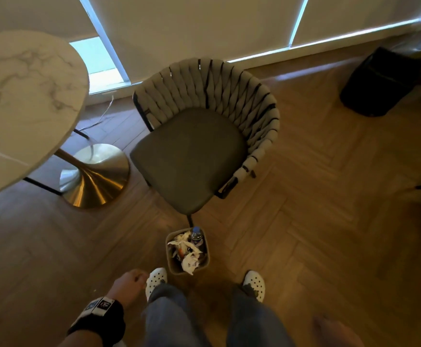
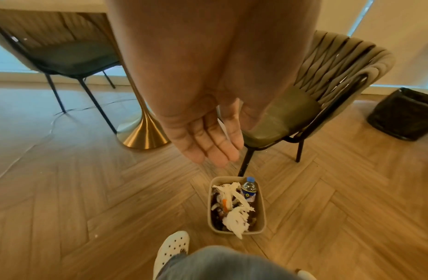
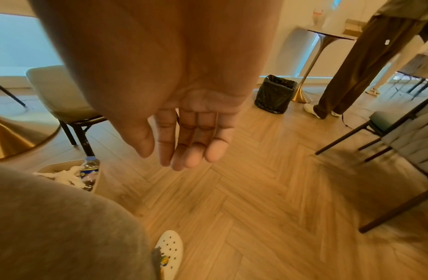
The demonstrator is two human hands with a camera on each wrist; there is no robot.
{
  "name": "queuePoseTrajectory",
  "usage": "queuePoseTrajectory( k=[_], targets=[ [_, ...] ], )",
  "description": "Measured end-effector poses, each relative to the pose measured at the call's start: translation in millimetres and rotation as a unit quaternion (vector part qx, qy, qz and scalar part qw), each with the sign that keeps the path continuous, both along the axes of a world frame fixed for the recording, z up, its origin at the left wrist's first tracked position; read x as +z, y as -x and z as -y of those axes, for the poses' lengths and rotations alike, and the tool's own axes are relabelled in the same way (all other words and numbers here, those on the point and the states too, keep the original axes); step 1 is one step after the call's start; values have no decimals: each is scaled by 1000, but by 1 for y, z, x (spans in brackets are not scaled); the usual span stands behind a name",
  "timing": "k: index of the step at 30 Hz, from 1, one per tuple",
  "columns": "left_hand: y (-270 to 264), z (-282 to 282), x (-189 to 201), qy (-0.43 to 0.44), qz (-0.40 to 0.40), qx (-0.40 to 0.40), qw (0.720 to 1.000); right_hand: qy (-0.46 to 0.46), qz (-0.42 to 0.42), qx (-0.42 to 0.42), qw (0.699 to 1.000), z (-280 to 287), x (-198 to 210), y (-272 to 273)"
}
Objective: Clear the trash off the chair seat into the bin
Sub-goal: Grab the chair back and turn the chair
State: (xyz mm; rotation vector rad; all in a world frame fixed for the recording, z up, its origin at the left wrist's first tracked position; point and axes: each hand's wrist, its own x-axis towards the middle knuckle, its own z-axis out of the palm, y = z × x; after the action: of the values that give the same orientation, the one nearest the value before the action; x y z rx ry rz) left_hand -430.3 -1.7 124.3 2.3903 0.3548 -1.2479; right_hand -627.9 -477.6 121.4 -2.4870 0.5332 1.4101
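No trash is being observed on the chair seat (image 1: 189,159). The bin (image 1: 173,267) is being kept on the floor just near of the chair's front leg, presumably for short drops; crumpled paper (image 1: 189,262) and a plastic bottle (image 1: 196,236) are being held inside it. The left hand (image 2: 208,144) and right hand (image 3: 191,140) are being carried low beside the legs, fingers relaxed and holding nothing. The task is being judged complete.
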Motion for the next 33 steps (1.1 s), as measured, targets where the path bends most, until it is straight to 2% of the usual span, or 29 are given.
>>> queuePoseTrajectory(
  k=[6, 9, 12, 16, 21, 28, 31, 33],
  targets=[
    [26, 83, 11, -2, -23, -8, 1000, 14, -9, 6, 1000, 94, 22, -14],
    [11, 112, 18, 3, -19, -6, 1000, 23, -36, 43, 998, 130, 23, -42],
    [-23, 142, 23, 21, 4, -8, 1000, 23, -33, 85, 996, 159, 29, -93],
    [-100, 190, 25, 30, 81, -37, 996, 45, -3, 143, 989, 193, 32, -195],
    [-223, 253, 37, 98, 186, -17, 978, 71, 60, 241, 966, 204, 52, -359],
    [-339, 353, 60, 176, 231, -2, 957, 62, 165, 280, 944, 192, 74, -565],
    [-363, 394, 54, 191, 217, -2, 957, 50, 216, 382, 897, 182, 67, -633],
    [-368, 419, 41, 188, 190, 3, 964, 48, 236, 483, 842, 175, 54, -669]
  ],
)
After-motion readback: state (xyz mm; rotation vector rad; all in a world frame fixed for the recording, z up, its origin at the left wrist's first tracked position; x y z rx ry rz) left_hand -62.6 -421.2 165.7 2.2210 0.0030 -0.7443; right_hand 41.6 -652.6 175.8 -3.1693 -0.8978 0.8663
